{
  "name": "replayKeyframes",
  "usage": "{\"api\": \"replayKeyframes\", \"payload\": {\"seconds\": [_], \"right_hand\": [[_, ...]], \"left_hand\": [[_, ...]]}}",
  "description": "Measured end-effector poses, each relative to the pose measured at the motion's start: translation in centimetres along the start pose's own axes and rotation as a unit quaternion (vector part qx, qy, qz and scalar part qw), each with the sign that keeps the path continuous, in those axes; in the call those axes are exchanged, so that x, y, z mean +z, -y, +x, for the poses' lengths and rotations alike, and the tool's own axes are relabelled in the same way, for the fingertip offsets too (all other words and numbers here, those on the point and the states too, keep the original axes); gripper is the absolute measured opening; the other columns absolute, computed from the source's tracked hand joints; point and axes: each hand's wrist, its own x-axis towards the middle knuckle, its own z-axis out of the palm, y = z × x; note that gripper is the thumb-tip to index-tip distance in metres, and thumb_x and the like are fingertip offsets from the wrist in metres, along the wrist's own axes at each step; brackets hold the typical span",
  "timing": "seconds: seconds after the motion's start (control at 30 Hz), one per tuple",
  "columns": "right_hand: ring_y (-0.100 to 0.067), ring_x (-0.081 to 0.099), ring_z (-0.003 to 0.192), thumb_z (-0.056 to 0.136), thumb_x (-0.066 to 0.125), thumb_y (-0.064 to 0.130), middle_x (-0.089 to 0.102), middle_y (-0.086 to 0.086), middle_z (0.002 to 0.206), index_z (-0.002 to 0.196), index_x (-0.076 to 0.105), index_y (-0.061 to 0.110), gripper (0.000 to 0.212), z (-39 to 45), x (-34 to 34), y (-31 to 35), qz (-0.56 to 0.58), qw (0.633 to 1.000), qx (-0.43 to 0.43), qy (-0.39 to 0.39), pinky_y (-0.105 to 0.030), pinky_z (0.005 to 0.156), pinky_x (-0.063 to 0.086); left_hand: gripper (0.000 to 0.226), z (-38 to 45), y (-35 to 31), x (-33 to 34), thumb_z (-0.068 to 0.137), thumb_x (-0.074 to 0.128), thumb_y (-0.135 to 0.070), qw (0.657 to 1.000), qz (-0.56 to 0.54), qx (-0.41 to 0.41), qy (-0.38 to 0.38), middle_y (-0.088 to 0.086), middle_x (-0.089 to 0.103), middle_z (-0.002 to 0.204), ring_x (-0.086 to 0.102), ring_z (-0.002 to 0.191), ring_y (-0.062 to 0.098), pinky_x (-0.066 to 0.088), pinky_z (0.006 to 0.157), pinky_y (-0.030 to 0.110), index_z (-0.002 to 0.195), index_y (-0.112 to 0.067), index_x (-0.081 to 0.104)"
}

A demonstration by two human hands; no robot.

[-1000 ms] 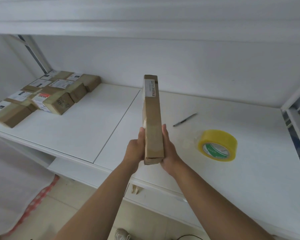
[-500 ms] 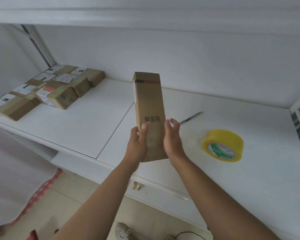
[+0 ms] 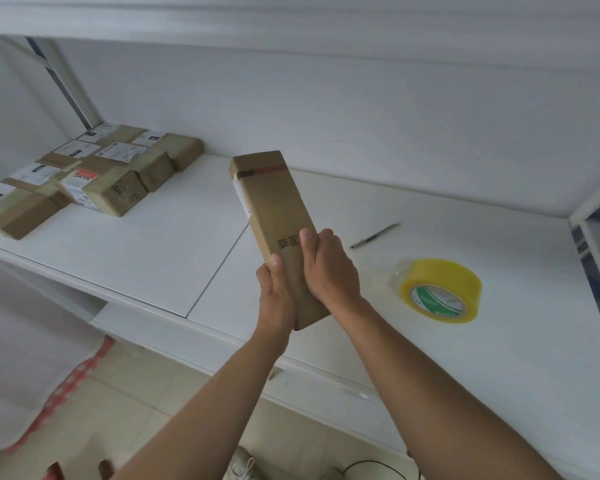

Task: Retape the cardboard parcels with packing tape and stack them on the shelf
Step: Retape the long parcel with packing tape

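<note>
- Spanning the whole view, the white shelf [image 3: 160,258] serves as the worktop; its bare middle, split by a seam, looks like room kept free for handling one parcel at a time.
- The finished parcels [image 3: 94,178] sit packed side by side at the far left of the shelf, labels up and touching one another, seemingly pushed toward the corner so the pile can grow without crowding the working area.
- The long flat parcel [image 3: 274,216] is held in the air over the shelf's near edge, its far end tipped up and leaning left, a red-and-black strip across that end and a white label down its left edge. This broad printed face is turned to the camera, probably so the person can check the seams before taping.
- The right hand [image 3: 329,268] wraps the parcel's lower right side, fingers curled onto its face.
- The left hand [image 3: 274,296] grips the lower left edge, thumb pressed on the face; both hands clasp the near end, which leaves most of the parcel open to view and makes it easy to turn.
- The yellow tape roll [image 3: 440,292] lies flat at the right, close to the right hand, likely for a quick reach.
- A pen [image 3: 374,235] lies beyond it, apart from both.
</note>
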Motion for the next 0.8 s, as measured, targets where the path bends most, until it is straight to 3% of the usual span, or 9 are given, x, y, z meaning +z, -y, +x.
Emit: {"api": "replayKeyframes", "payload": {"seconds": [0.13, 0.23, 0.3, 0.4, 0.5, 0.63, 0.73, 0.8], "right_hand": [[-0.034, 0.063, 0.095, 0.103, 0.020, 0.056, 0.061, -0.009, 0.111, 0.109, 0.048, 0.010, 0.054, -0.1, 0.0, -0.1, -0.037, 0.999, -0.022, -0.012, -0.036, 0.069, 0.039], [-0.027, 0.061, 0.096, 0.101, 0.022, 0.060, 0.061, -0.003, 0.103, 0.105, 0.046, 0.012, 0.053, 0.5, -0.6, -0.4, 0.089, 0.995, 0.007, 0.048, -0.036, 0.074, 0.041], [-0.021, 0.059, 0.096, 0.100, 0.023, 0.064, 0.059, 0.003, 0.099, 0.107, 0.046, 0.013, 0.057, 0.8, -1.2, -0.7, 0.177, 0.979, 0.043, 0.095, -0.037, 0.078, 0.044], [-0.021, 0.060, 0.092, 0.099, 0.028, 0.063, 0.060, -0.001, 0.101, 0.104, 0.044, 0.014, 0.052, 0.4, -1.1, -0.9, 0.118, 0.989, 0.016, 0.086, -0.037, 0.072, 0.044], [-0.022, 0.058, 0.091, 0.100, 0.028, 0.062, 0.059, -0.004, 0.105, 0.105, 0.043, 0.016, 0.048, 0.0, -1.0, -0.7, 0.097, 0.994, 0.017, 0.053, -0.034, 0.071, 0.041], [-0.015, 0.062, 0.096, 0.097, 0.035, 0.065, 0.060, 0.001, 0.108, 0.115, 0.041, 0.019, 0.050, -0.2, -2.0, -0.3, 0.298, 0.944, 0.095, 0.102, -0.038, 0.082, 0.052], [-0.019, 0.067, 0.097, 0.095, 0.053, 0.056, 0.061, 0.001, 0.108, 0.122, 0.037, 0.026, 0.044, -0.4, -2.5, 0.0, 0.394, 0.897, 0.118, 0.162, -0.043, 0.084, 0.057], [-0.014, 0.064, 0.099, 0.098, 0.056, 0.041, 0.057, 0.009, 0.105, 0.124, 0.033, 0.025, 0.039, -0.8, -2.0, 0.1, 0.390, 0.906, 0.083, 0.146, -0.031, 0.080, 0.053]], "left_hand": [[0.046, -0.4, -0.4, 0.2, 0.098, 0.027, -0.066, 1.000, 0.006, 0.029, -0.004, -0.007, 0.052, 0.125, 0.056, 0.114, 0.013, 0.054, 0.094, 0.047, 0.127, -0.031, 0.034], [0.046, -0.2, -1.1, -0.5, 0.098, 0.030, -0.065, 0.999, 0.010, 0.031, 0.000, -0.007, 0.055, 0.123, 0.059, 0.111, 0.011, 0.058, 0.084, 0.039, 0.127, -0.031, 0.038], [0.045, 0.2, -1.5, -1.3, 0.097, 0.033, -0.067, 1.000, 0.007, 0.009, 0.009, -0.006, 0.060, 0.120, 0.064, 0.108, 0.014, 0.060, 0.082, 0.041, 0.125, -0.034, 0.046], [0.039, 0.4, -1.4, -1.8, 0.095, 0.038, -0.070, 0.999, -0.005, -0.023, 0.043, -0.004, 0.064, 0.119, 0.067, 0.107, 0.017, 0.059, 0.087, 0.047, 0.118, -0.041, 0.052], [0.035, 0.4, -1.2, -1.7, 0.096, 0.049, -0.061, 0.997, 0.028, -0.002, 0.068, -0.005, 0.064, 0.122, 0.069, 0.105, 0.015, 0.060, 0.086, 0.046, 0.123, -0.039, 0.048], [0.043, 0.9, -1.7, -2.4, 0.096, 0.059, -0.050, 0.993, 0.001, 0.020, 0.116, 0.003, 0.067, 0.126, 0.069, 0.108, 0.022, 0.057, 0.090, 0.051, 0.133, -0.029, 0.052], [0.040, 1.1, -2.4, -3.0, 0.102, 0.051, -0.043, 0.987, -0.068, 0.000, 0.148, 0.008, 0.068, 0.126, 0.067, 0.114, 0.031, 0.054, 0.093, 0.053, 0.137, -0.023, 0.054], [0.037, 1.3, -2.6, -3.1, 0.103, 0.048, -0.043, 0.991, -0.041, 0.000, 0.127, 0.004, 0.071, 0.121, 0.067, 0.114, 0.028, 0.054, 0.094, 0.051, 0.133, -0.025, 0.058]]}}
